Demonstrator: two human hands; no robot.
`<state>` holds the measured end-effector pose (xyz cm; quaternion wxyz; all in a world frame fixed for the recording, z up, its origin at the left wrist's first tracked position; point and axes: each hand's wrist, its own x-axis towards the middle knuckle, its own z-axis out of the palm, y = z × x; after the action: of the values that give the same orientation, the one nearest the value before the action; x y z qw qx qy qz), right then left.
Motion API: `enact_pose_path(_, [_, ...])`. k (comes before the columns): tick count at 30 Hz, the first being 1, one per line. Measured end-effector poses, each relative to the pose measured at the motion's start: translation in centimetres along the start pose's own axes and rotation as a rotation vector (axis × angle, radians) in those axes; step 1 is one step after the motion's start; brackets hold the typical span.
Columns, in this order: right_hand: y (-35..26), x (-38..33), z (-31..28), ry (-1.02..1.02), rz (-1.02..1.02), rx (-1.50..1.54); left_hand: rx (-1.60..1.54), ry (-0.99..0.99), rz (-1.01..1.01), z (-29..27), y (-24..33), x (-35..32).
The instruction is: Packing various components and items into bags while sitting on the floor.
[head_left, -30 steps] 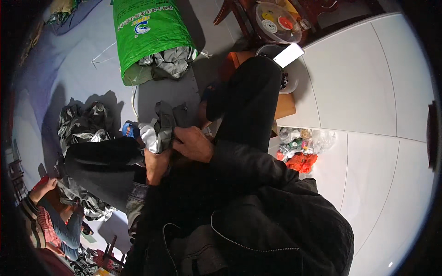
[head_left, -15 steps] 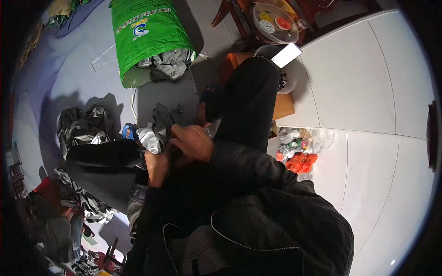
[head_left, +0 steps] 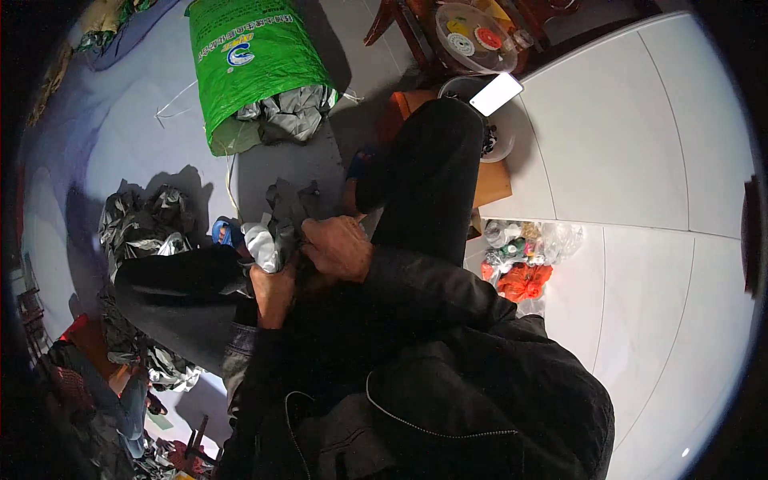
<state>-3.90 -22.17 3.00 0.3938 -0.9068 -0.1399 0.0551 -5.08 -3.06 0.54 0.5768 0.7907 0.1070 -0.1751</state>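
Observation:
Over my lap I hold a crumpled piece of grey cloth with a shiny silver side (head_left: 286,216). My left hand (head_left: 272,284) is closed round its lower part, where the silver side bulges up. The fingers of my right hand (head_left: 340,248) are bent closed at the cloth's right edge; their tips are partly hidden. Beyond my hands lies a green woven sack (head_left: 260,72), its mouth toward me and more grey-silver cloth (head_left: 292,112) bunched inside.
Dark and silver cloth (head_left: 148,216) lies heaped at the left. At the right, a white phone (head_left: 496,94) lies across a tub's rim (head_left: 506,148), beside a cardboard box (head_left: 493,184). A clear lidded container (head_left: 477,40) stands farther back. Red and clear plastic bags (head_left: 524,280) lie on the tiles.
The grey upper part of the cloth has spread out more to the right. My right hand has shifted slightly, while my left hand stays nearly in place.

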Motion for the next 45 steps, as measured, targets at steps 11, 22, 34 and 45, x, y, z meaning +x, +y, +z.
enact_pose_path(11, [1.7, -0.3, 1.8, 0.264, -0.081, 0.085, -0.192, 0.057, 0.137, 0.3, -3.2, 1.2])
enact_pose_path(22, [3.5, 5.6, -18.6, 0.679, -0.048, -0.280, -0.120, 0.047, 0.067, -0.7, -1.1, 0.1])
enact_pose_path(34, [34.0, 12.4, -37.7, 0.585, 0.212, -0.841, -0.001, 0.087, 0.064, 0.5, 1.5, 0.7])
enact_pose_path(45, [34.8, 13.3, -36.0, 0.611, 0.217, -0.658, 0.103, 0.074, -0.072, 0.5, 0.8, 0.8])
